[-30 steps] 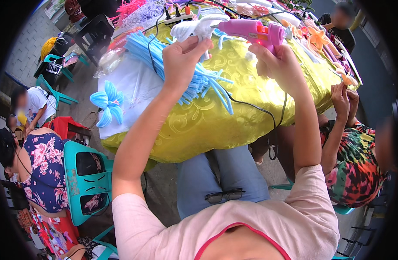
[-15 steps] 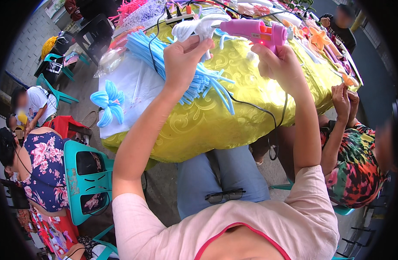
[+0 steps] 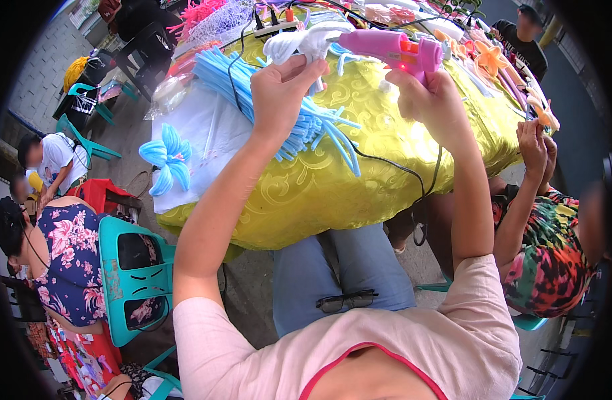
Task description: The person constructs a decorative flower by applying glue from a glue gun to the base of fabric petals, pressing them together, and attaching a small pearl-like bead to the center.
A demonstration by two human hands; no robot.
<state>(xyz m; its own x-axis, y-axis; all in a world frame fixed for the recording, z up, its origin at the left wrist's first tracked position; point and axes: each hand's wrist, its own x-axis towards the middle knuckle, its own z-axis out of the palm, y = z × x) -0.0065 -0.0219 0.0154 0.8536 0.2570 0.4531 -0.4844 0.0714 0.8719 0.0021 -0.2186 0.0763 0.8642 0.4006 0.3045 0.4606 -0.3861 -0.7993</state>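
Between the fingers of my left hand [image 3: 282, 83] is a white pipe-cleaner flower piece [image 3: 299, 45], raised over the far part of the table. My right hand [image 3: 429, 93] is wrapped round the handle of a pink glue gun [image 3: 389, 47], whose small red light glows. The gun points left, and its nozzle meets the white piece; the exact contact is too small to make out. Below my left hand lies a bundle of light blue pipe cleaners [image 3: 219, 77]. A finished-looking blue pipe-cleaner flower [image 3: 167, 157] rests on white sheeting at the left.
A yellow patterned cloth [image 3: 386, 160] covers the table. A black cord [image 3: 406, 172] hangs over its front edge. A power strip [image 3: 276, 28] with plugs is at the back. Orange flowers [image 3: 490, 59] lie far right. One person [image 3: 542, 250] sits at right; teal chairs [image 3: 132, 280] stand left.
My hands, the glue gun and the white piece stay almost still. At right, the neighbour's hands and orange flower have shifted slightly, and a person at the far right has moved.
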